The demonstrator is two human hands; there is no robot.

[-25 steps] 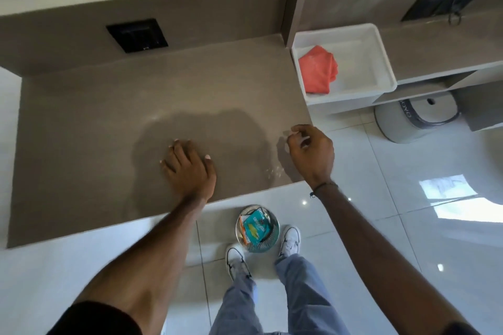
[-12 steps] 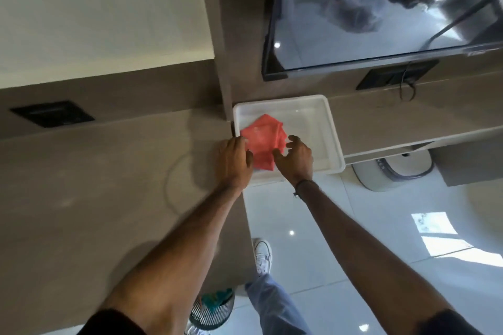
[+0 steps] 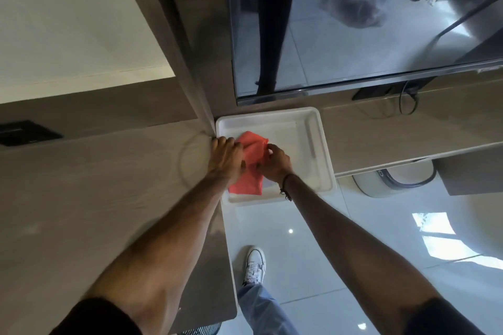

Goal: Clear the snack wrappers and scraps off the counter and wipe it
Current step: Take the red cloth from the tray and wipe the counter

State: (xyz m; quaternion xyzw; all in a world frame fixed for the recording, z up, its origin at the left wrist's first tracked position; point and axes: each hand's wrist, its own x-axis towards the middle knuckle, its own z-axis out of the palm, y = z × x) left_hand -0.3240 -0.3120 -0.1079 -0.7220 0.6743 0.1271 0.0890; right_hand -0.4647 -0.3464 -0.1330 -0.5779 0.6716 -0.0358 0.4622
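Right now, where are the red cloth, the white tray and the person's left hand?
red cloth (image 3: 246, 182), head view, on its lower fold below the hands.
white tray (image 3: 321, 141), head view, on its right wall.
left hand (image 3: 226, 158), head view, on the back of the hand.

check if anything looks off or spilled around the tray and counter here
Nothing stands out. The red cloth lies in the white tray, with the left hand and right hand both on it. The visible counter shows no spills or scraps.
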